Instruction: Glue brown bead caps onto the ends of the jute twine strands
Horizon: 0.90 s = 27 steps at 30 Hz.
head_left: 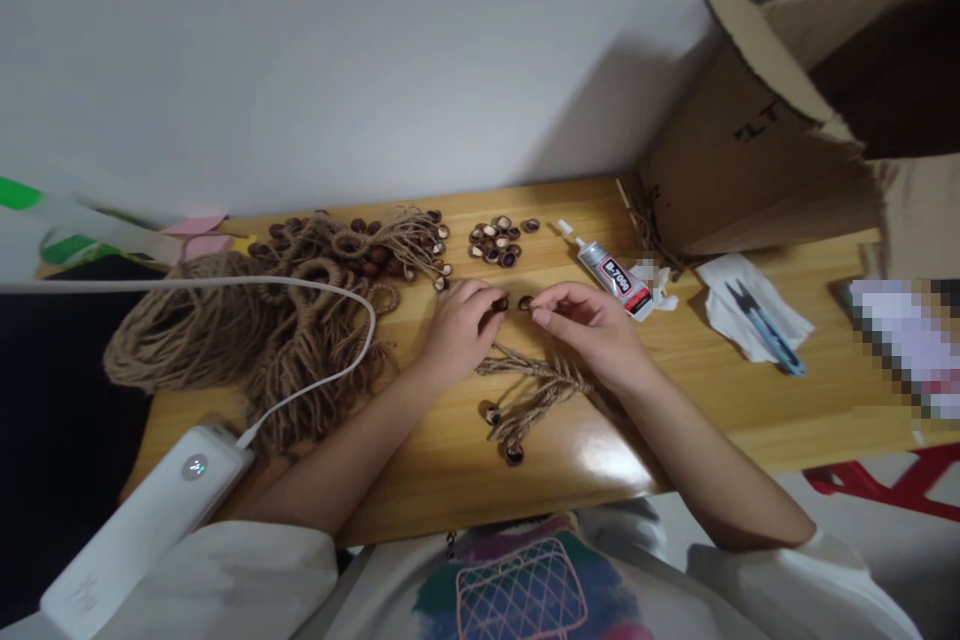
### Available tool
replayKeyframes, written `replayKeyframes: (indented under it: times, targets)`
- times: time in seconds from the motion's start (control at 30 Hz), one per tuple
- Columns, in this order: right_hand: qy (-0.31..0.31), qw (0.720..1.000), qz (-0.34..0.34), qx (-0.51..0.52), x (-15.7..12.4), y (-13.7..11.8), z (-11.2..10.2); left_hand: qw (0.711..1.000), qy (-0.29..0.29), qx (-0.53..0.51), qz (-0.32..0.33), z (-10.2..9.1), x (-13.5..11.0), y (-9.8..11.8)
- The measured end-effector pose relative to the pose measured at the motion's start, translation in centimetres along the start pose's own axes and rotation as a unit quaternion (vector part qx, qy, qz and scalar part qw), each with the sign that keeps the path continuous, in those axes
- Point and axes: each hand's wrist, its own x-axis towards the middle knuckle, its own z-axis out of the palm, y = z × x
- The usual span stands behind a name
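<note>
My left hand (463, 322) pinches a small dark brown nutshell half (502, 303) between thumb and fingertips. Just across a narrow gap, the thumb and forefinger of my right hand (592, 325) grip another nutshell half (526, 303). Below both hands lies a braided twine piece (544, 385) with frayed strands; nutshell halves (513, 455) sit at two of its strand ends. A loose group of nutshell halves (495, 242), several with pale insides, rests beyond my hands. Beside it lies a silver glue tube (611, 275) marked B-7000, its white tip pointing up and left.
A twine coil (187, 330) and knotted twine bundles (300, 360) cover the table's left side. Thread snips (765, 325) lie on white tissue (724, 295) at right, before a large cardboard box (720, 170). A power bank (150, 530) with a white cable (330, 380) is lower left.
</note>
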Motion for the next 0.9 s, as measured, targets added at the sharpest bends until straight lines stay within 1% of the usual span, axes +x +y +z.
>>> replayKeyframes:
  times: [0.17, 0.33, 0.4, 0.47, 0.6, 0.77, 0.9]
  targets:
    - [0.019, 0.999, 0.004, 0.041, 0.0, 0.0, 0.1, 1.0, -0.004, 0.002, -0.003, -0.1, 0.0, 0.0]
    - [0.08, 0.994, 0.025, 0.066, 0.2, -0.1, 0.0, 1.0, 0.003, 0.003, 0.005, 0.0, 0.0, 0.0]
    - [0.094, 0.992, 0.036, 0.076, 0.4, -0.2, -0.2, 1.0, 0.003, -0.001, 0.003, 0.0, 0.0, 0.0]
    - [0.092, 0.991, 0.047, 0.089, 0.5, -0.3, -0.3, 1.0, 0.0, -0.002, 0.001, 0.0, 0.0, 0.0]
    - [0.065, 0.987, 0.068, 0.128, 0.4, -0.4, -0.4, 1.0, 0.003, -0.001, 0.003, 0.0, 0.0, 0.0]
    - [0.037, 0.988, 0.07, 0.13, 0.1, -0.6, -0.3, 1.0, 0.004, 0.003, 0.004, 0.1, 0.0, -0.1]
    - [0.045, 0.985, 0.081, 0.146, 0.1, -1.0, -0.2, 1.0, 0.006, 0.001, 0.004, 0.2, 0.1, -0.2]
